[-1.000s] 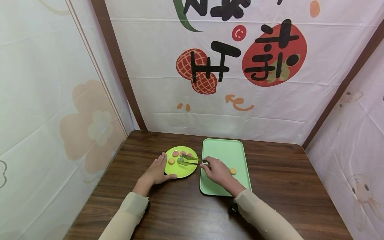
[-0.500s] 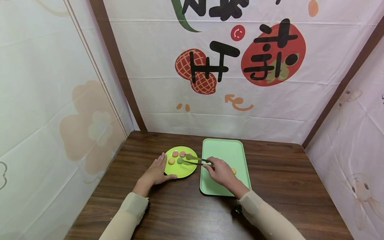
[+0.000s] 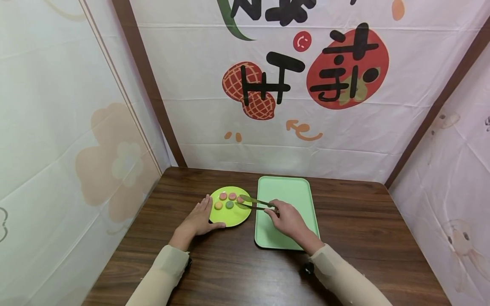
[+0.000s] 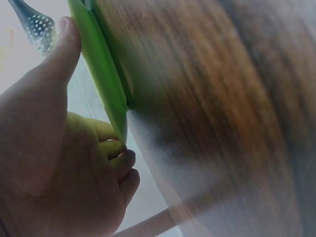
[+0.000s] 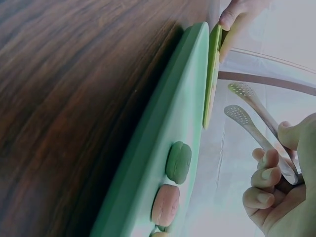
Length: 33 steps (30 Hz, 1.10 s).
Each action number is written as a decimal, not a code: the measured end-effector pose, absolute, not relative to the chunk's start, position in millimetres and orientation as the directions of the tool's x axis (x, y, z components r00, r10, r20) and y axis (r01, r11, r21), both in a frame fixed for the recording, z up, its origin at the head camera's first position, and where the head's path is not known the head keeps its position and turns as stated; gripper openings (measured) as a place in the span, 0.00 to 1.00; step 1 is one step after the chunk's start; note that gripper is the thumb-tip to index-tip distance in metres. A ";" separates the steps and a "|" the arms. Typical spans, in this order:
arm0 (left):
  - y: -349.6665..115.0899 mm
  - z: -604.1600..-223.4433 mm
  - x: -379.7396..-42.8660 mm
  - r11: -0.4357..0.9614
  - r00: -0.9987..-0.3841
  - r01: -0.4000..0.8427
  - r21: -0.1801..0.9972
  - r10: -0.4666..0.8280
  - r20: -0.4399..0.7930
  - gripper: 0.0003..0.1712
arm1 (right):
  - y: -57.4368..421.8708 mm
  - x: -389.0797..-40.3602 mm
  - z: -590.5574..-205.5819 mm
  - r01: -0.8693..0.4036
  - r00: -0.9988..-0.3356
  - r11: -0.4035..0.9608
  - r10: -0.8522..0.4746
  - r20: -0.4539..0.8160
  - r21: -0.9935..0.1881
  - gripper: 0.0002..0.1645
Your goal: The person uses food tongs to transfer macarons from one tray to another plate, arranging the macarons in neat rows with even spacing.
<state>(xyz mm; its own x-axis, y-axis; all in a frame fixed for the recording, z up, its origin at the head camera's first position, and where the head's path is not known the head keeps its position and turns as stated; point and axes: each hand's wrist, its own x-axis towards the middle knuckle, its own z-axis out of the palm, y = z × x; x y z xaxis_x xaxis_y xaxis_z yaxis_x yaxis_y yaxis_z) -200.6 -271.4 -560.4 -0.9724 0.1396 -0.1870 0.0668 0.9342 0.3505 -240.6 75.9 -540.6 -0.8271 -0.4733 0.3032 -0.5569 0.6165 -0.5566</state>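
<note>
1. At the far left stood a pale cloth wall [image 3: 46, 140], on which a large orange flower was printed.
2. Next came the left hand [image 3: 197, 219] of the person, in a beige sleeve [image 3: 162, 265]. Its fingers were extended, its thumb was spread away from them, and it rested against the left rim of the plate [image 3: 231, 220].
3. This plate, round and yellow-green, was lying on the dark wooden tabletop [image 3: 245, 272]. On its far side there were three pink macarons [image 3: 232, 196] in a row. Nearer to the person were a yellow macaron [image 3: 218, 205] and, to the right of it, a green macaron [image 3: 229, 205].
4. The metal tongs [image 3: 248, 198] reached from the right over the plate. Their two perforated ends stood apart, near the rightmost pink macaron.
5. To the right of the plate, just beside it, lay a rectangular mint-green tray [image 3: 285, 187]. The right wrist view showed on it a second green macaron [image 5: 178, 162], a fourth pink macaron [image 5: 165, 205] next to it, and a small part of something yellowish [image 5: 160, 234] at the picture's edge.
6. The right hand [image 3: 289, 220] was above the tray. Its fingers and thumb were curled around the tongs and held them partly spread.
7. At the far right was another printed cloth wall [image 3: 463, 191].
</note>
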 end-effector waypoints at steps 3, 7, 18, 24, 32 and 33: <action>-271.3 -561.0 -201.2 0.934 -0.973 0.068 0.350 0.140 -0.184 0.72 | 80.6 -240.3 -540.8 -0.548 -0.833 0.617 -0.467 0.298 -0.565 0.19; -271.4 -560.4 -201.7 0.934 -0.973 0.067 0.351 0.139 -0.186 0.72 | 87.4 -242.0 -542.2 -0.540 -0.838 0.613 -0.460 0.295 -0.577 0.20; -270.7 -559.3 -201.4 0.935 -0.970 0.066 0.347 0.141 -0.196 0.73 | 106.6 -242.7 -545.3 -0.549 -0.833 0.607 -0.450 0.321 -0.575 0.20; -270.1 -557.9 -200.1 0.935 -0.970 0.064 0.350 0.141 -0.197 0.73 | 117.7 -239.7 -543.9 -0.535 -0.842 0.605 -0.436 0.317 -0.589 0.19; -270.4 -558.7 -199.8 0.934 -0.971 0.062 0.352 0.138 -0.194 0.73 | 132.7 -237.1 -541.0 -0.510 -0.858 0.618 -0.417 0.300 -0.598 0.20; -270.4 -558.8 -199.8 0.934 -0.971 0.061 0.352 0.138 -0.195 0.73 | 134.6 -236.7 -540.5 -0.509 -0.859 0.623 -0.416 0.299 -0.594 0.19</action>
